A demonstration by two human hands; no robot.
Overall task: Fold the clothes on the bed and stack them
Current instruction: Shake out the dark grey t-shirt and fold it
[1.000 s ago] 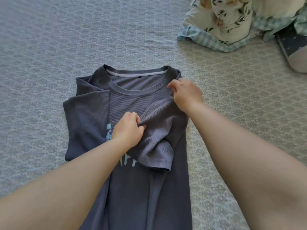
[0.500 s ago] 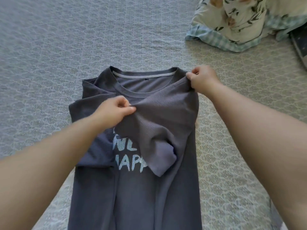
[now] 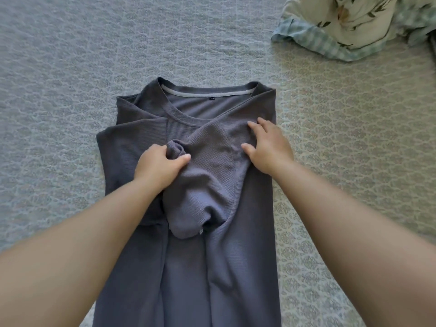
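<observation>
A dark grey T-shirt (image 3: 219, 263) lies face up on the bed, collar away from me, both sides folded inward. Its right sleeve (image 3: 200, 197) is laid across the chest and covers the print. My left hand (image 3: 160, 168) grips a bunched fold of that sleeve near the chest's middle. My right hand (image 3: 269, 147) lies flat with spread fingers on the folded right shoulder, pressing it down.
The grey patterned bedspread (image 3: 70, 67) stretches all around the shirt. A heap of floral and green-checked fabric (image 3: 354, 27) sits at the far right corner.
My right hand let go of the shoulder edge and now presses flat on it. The sleeve has come down over the print, with my left hand still gripping it.
</observation>
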